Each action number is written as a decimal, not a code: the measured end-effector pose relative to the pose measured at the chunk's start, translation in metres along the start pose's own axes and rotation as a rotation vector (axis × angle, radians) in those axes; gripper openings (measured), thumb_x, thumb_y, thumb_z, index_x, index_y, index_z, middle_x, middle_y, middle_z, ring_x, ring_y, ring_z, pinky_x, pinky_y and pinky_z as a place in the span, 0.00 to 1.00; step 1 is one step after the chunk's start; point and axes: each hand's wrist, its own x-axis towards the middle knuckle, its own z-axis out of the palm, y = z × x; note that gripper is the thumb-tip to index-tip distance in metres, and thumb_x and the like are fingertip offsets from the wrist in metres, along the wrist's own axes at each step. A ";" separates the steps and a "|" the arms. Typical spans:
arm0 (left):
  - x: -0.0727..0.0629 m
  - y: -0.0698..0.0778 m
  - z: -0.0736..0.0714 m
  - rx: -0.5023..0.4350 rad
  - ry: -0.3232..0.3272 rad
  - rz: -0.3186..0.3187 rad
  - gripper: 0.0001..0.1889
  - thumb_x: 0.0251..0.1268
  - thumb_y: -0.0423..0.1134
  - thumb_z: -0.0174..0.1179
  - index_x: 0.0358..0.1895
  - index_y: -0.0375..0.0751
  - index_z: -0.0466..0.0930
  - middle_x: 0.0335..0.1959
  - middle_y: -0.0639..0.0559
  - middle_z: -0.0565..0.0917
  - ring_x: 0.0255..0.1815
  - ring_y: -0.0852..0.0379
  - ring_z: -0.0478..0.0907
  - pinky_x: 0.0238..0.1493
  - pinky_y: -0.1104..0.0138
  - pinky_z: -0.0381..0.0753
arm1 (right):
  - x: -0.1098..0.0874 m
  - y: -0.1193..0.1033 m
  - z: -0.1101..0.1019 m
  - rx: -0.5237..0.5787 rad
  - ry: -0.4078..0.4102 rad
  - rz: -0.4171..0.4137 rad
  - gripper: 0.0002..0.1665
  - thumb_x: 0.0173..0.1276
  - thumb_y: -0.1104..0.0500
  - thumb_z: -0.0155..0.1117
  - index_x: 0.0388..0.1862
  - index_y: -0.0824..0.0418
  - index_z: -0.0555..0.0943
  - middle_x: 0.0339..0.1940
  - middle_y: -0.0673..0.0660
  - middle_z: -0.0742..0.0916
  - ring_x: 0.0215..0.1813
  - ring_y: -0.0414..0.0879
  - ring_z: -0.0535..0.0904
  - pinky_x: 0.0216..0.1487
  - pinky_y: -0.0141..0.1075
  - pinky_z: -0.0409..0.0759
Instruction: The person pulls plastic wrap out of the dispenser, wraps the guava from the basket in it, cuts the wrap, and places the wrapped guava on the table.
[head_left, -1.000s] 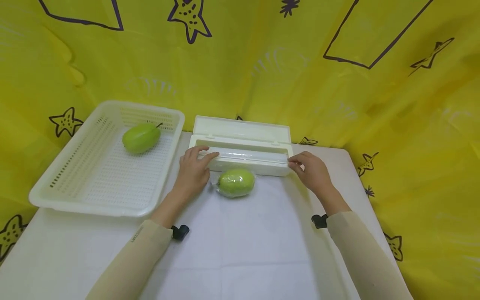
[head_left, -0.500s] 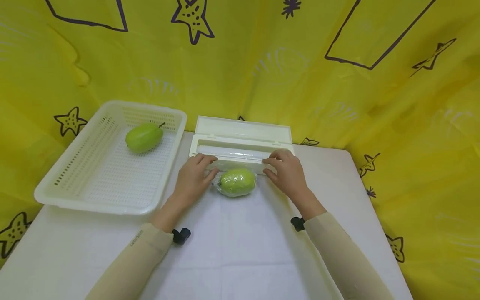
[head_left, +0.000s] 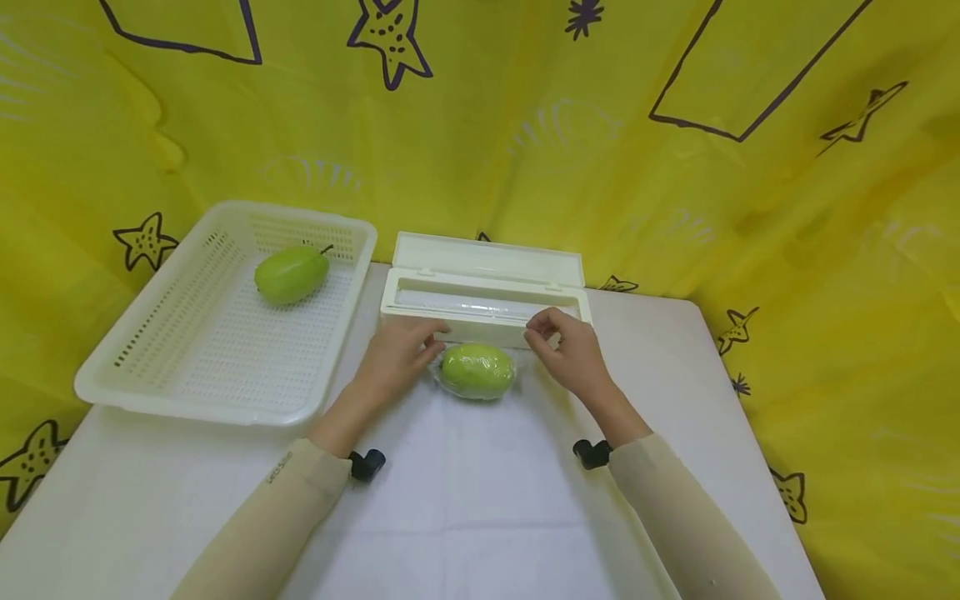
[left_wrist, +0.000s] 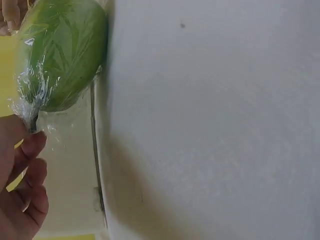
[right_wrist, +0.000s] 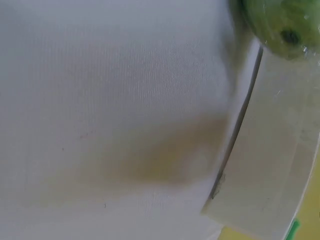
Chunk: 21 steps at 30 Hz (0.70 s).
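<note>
A green, papaya-like fruit in clear cling film lies crosswise before an open white box, which holds a roll of film. My left hand is at the fruit's left end. The left wrist view shows its thumb and fingertip pinching the gathered film by the dark stem. My right hand is beyond the fruit's right end, thumb and forefinger close together by the box's front wall; I cannot tell whether film is between them. The right wrist view shows the fruit's film-covered end, with the hand out of frame.
To the left stands a white perforated basket with another green fruit inside. The box's raised lid leans near a yellow patterned curtain. A white cloth covers the table.
My right hand has come left from the box's right end to beside the fruit. The left hand has lowered from the roll to the fruit's left end. The fruit has shifted slightly towards me.
</note>
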 end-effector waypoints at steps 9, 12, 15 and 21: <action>0.002 -0.001 0.001 -0.093 0.124 -0.036 0.06 0.72 0.40 0.58 0.39 0.43 0.81 0.39 0.51 0.78 0.38 0.53 0.76 0.39 0.61 0.79 | -0.008 -0.009 -0.002 0.042 0.061 0.085 0.06 0.67 0.62 0.64 0.42 0.60 0.83 0.32 0.54 0.87 0.33 0.46 0.80 0.36 0.38 0.78; 0.003 0.000 0.001 -0.180 0.177 -0.072 0.08 0.74 0.41 0.54 0.40 0.42 0.79 0.41 0.48 0.82 0.41 0.52 0.79 0.43 0.59 0.80 | -0.012 -0.015 0.003 0.008 -0.011 0.149 0.16 0.64 0.56 0.66 0.50 0.59 0.83 0.34 0.54 0.86 0.37 0.48 0.79 0.41 0.42 0.77; 0.004 0.001 0.000 -0.258 0.188 -0.099 0.08 0.75 0.41 0.52 0.42 0.41 0.78 0.39 0.47 0.84 0.40 0.52 0.82 0.42 0.59 0.82 | -0.015 -0.019 0.011 -0.118 -0.145 0.152 0.31 0.60 0.44 0.72 0.60 0.55 0.80 0.35 0.54 0.84 0.41 0.49 0.76 0.46 0.45 0.73; 0.004 0.003 -0.001 -0.410 0.187 -0.108 0.06 0.76 0.36 0.52 0.42 0.38 0.75 0.34 0.48 0.86 0.35 0.55 0.82 0.36 0.64 0.83 | -0.014 -0.019 0.019 -0.196 -0.225 0.109 0.31 0.54 0.40 0.78 0.54 0.52 0.86 0.29 0.50 0.82 0.37 0.45 0.74 0.41 0.41 0.70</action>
